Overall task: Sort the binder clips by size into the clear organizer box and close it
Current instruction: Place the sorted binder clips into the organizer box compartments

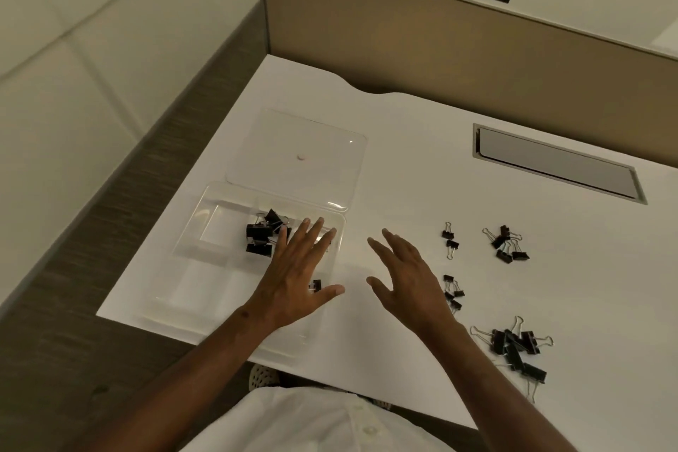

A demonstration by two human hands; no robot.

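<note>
1. While both hands hover palm-down over the counter point(403, 165), neither holds anything.
2. Left hand point(297, 275): fingers point(315, 231) straight and spread apart, over the right part of the clear organizer box point(205, 231).
3. Right hand point(407, 279): fingers spread and relaxed, above bare counter just right of the box.
4. Box lies open at the counter's left side; its lid point(297, 154) is folded back flat on the far side.
5. Large clips in the box point(262, 233): about 4 in one far compartment, partly overlapped, exact count unclear.
6. One small clip point(315, 284) shows in a near compartment, partly hidden by the left hand.
7. Loose clips on the counter right of the hands, in four groups:
   - two small clips point(450, 239), far;
   - a medium pile point(507, 244), about 4, further right;
   - a small pile point(453, 292), about 4, beside the right wrist;
   - a large pile point(515, 347), about 5 or 6, nearest, tangled.
8. One grey cable hatch point(557, 163) is set into the counter, far right.
9. One tan partition point(440, 29) stands behind the counter.
</note>
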